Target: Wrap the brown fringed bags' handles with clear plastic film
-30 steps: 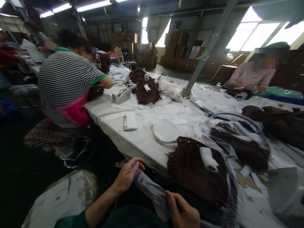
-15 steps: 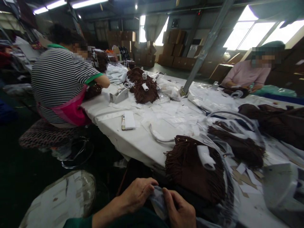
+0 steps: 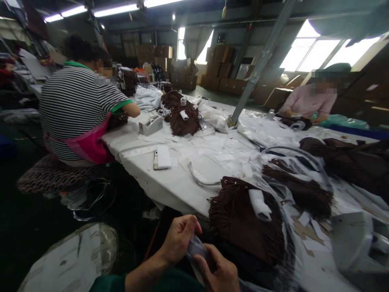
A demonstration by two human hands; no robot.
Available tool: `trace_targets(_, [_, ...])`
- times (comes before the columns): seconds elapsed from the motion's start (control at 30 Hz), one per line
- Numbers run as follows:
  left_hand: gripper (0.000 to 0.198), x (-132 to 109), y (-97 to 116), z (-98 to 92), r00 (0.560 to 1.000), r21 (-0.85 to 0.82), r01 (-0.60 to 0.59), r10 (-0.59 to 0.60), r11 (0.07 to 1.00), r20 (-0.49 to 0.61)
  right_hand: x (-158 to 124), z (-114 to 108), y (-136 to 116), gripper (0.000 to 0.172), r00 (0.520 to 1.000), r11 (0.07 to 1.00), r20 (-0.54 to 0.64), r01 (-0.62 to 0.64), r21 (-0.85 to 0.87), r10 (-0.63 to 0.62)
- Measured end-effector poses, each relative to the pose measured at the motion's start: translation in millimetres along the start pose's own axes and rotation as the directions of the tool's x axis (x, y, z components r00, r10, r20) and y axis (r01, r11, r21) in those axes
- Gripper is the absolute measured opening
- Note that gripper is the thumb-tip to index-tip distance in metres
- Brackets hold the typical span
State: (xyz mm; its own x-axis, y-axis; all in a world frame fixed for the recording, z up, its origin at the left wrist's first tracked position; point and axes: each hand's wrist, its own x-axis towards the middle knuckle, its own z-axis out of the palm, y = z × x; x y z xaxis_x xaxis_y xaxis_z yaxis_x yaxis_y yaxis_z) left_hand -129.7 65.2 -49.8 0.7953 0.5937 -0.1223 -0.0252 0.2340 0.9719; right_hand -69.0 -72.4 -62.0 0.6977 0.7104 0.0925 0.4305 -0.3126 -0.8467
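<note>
Low in the middle of the view, both my hands hold a folded piece of thin, translucent plastic [image 3: 197, 248] over my lap. The fingers of my left hand [image 3: 179, 237] pinch its upper end. My right hand [image 3: 219, 268] is closed round the lower part, thumb on top, and hides some of it. Just beyond my right hand, on the table's near edge, lies a dark brown fringed bag [image 3: 240, 221] with metal eyelets. A roll of white wrapping [image 3: 259, 205] rests on the bag, and clear plastic lies along its right side.
The white-covered table [image 3: 146, 168] carries a phone [image 3: 156, 160], a tape dispenser [image 3: 151, 125] and more brown fringed bags [image 3: 299, 188]. At right stands a grey machine or dispenser [image 3: 352, 239]. One co-worker [image 3: 80, 109] sits at left, another [image 3: 311, 101] works across. A metal post [image 3: 255, 77] rises from the table.
My left hand has risen slightly, its fingers more upright. My right hand has shifted left and curled further round the plastic. The whole view has tilted a little.
</note>
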Motion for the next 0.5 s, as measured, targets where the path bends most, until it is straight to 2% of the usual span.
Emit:
trace_targets(0.07, [0.053,6.3,1.6,4.5,0.989,-0.264,0.082,-0.111,0.961,-0.098,2.4,1.7,2.3,0.040,0.996,0.997,0.069,0.067,-0.049,-0.064])
trace_targets(0.1, [0.051,9.5,3.1,6.5,0.976,-0.395,0.128,-0.187,0.910,-0.113,3.5,2.9,3.8,0.038,0.991,0.994,0.104,0.095,-0.061,-0.088])
trace_targets(0.2, [0.045,16.9,6.8,11.6,0.908,-0.681,0.276,-0.416,0.679,-0.047,4.2,7.6,9.1,0.033,0.984,0.992,0.143,0.114,-0.048,-0.106])
trace_targets(0.27, [0.042,18.6,5.9,14.7,0.872,-0.758,0.335,-0.490,0.559,0.024,2.0,11.3,12.4,0.034,0.987,0.997,0.142,0.082,-0.016,-0.079])
trace_targets(0.3, [0.042,18.4,4.5,16.2,0.866,-0.769,0.347,-0.499,0.536,0.043,0.3,13.3,13.7,0.037,0.989,0.999,0.135,0.053,0.000,-0.053])
trace_targets(0.37, [0.045,16.1,1.6,18.5,0.883,-0.742,0.327,-0.469,0.585,0.021,-3.7,17.0,15.5,0.046,0.994,0.999,0.105,-0.020,0.040,0.015])
trace_targets(0.43, [0.053,11.8,1.4,18.9,0.929,-0.614,0.264,-0.367,0.744,-0.045,-7.2,19.7,16.3,0.055,0.994,0.993,0.070,-0.085,0.078,0.079])
trace_targets(0.5, [0.059,6.7,5.4,16.7,0.980,-0.381,0.160,-0.192,0.911,-0.047,-8.9,20.8,16.7,0.061,0.990,0.986,0.064,-0.129,0.105,0.123])
